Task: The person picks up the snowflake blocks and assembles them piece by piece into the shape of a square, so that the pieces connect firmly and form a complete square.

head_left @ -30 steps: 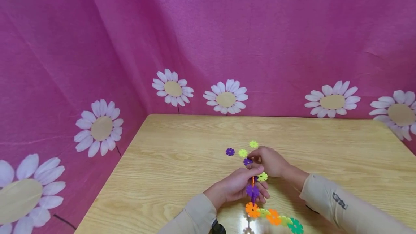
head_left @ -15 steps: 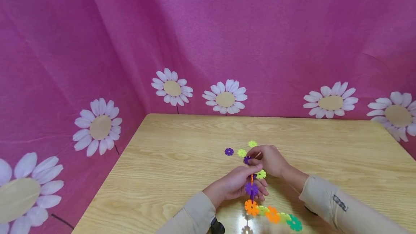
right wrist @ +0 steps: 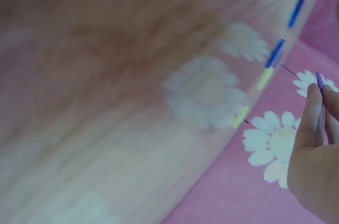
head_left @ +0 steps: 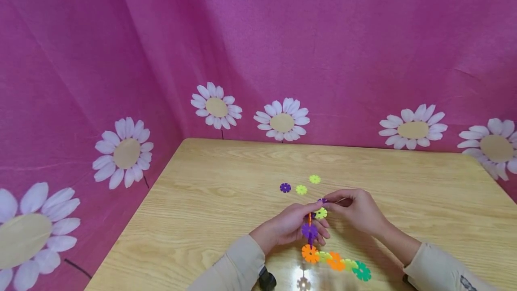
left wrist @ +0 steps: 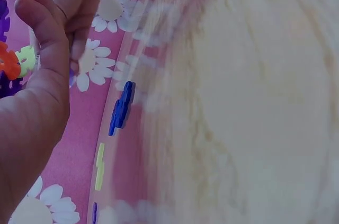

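My left hand (head_left: 288, 223) holds a chain of interlocking snowflake discs, its thumb over the upper end. Purple (head_left: 309, 231), orange (head_left: 310, 253) and yellow-green discs hang below the palm, and the chain bends right to a green disc (head_left: 361, 271). A yellow-green disc (head_left: 321, 213) shows beside the left fingers. My right hand (head_left: 361, 210) pinches a purple snowflake disc (right wrist: 319, 80) between thumb and fingertips, right at the left thumb tip. In the left wrist view, the orange disc (left wrist: 7, 61) and purple ones stand by the palm; the fingers hide part of the chain.
Beyond the hands on the wooden table (head_left: 226, 174) lie a loose purple disc (head_left: 285, 187) and two yellow-green discs, one (head_left: 301, 189) nearer than the other (head_left: 315, 178). A pink curtain (head_left: 331, 48) printed with daisies stands behind the table.
My right hand has moved right and turned, bringing the pinched purple disc over to the left thumb tip. The left hand keeps its hold on the chain, nearly in place.
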Available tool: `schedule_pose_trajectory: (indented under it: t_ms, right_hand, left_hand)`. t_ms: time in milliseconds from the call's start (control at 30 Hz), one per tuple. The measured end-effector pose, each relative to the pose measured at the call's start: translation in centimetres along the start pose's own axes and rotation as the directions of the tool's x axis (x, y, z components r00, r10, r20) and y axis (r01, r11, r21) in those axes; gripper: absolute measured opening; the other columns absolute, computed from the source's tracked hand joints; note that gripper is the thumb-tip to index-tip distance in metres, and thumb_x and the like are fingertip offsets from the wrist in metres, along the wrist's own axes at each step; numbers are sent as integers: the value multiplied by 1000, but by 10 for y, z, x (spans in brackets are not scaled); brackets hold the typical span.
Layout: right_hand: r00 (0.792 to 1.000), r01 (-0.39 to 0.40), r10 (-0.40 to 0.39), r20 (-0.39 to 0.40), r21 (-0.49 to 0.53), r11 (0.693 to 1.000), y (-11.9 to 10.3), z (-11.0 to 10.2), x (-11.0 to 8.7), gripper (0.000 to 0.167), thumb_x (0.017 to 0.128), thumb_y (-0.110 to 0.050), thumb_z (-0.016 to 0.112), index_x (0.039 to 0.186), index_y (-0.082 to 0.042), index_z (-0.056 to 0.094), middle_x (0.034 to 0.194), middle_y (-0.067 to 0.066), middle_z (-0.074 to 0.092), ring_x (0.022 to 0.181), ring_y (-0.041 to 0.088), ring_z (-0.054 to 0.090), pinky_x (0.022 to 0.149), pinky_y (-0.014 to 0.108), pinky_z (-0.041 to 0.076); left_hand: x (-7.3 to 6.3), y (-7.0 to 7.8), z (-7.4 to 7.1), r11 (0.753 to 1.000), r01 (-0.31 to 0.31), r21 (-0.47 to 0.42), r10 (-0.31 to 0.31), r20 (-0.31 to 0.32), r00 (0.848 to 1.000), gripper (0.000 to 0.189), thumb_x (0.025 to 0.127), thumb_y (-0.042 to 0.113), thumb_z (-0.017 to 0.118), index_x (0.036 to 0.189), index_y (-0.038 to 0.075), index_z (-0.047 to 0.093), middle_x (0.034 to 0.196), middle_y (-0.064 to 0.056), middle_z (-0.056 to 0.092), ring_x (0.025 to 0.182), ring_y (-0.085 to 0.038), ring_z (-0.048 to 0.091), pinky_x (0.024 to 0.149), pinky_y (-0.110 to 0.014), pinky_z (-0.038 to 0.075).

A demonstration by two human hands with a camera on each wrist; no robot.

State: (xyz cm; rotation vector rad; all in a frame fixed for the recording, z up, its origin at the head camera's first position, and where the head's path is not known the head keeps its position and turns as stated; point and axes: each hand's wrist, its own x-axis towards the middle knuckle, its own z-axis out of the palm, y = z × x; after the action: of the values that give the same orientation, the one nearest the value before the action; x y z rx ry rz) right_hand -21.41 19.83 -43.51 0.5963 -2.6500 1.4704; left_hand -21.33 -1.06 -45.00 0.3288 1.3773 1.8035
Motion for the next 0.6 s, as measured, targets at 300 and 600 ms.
schedule_pose_trajectory:
  t_ms: [300, 600]
  right_hand:
    - [950, -307, 287, 122, 199, 931, -20, -25, -18, 35, 91, -17, 74, 114, 8, 69, 100, 14, 76, 83, 11, 72, 74, 30, 62]
    - [911, -404, 323, 256, 397, 824, -20, -30, -26, 42, 96, -13, 66, 125, 17, 58, 106, 3, 76, 94, 6, 72, 87, 28, 60]
  left_hand:
    - [0, 2, 0, 1000, 7, 11, -7, -4, 1000, 64, 104, 49, 45, 106, -14, 60, 75, -2, 72, 62, -11, 69, 59, -23, 57]
    - [2, 3, 1, 1000, 21, -18, -21, 1, 1000, 66, 102, 52, 48, 105, -13, 62, 76, -4, 73, 63, -12, 70, 62, -24, 60]
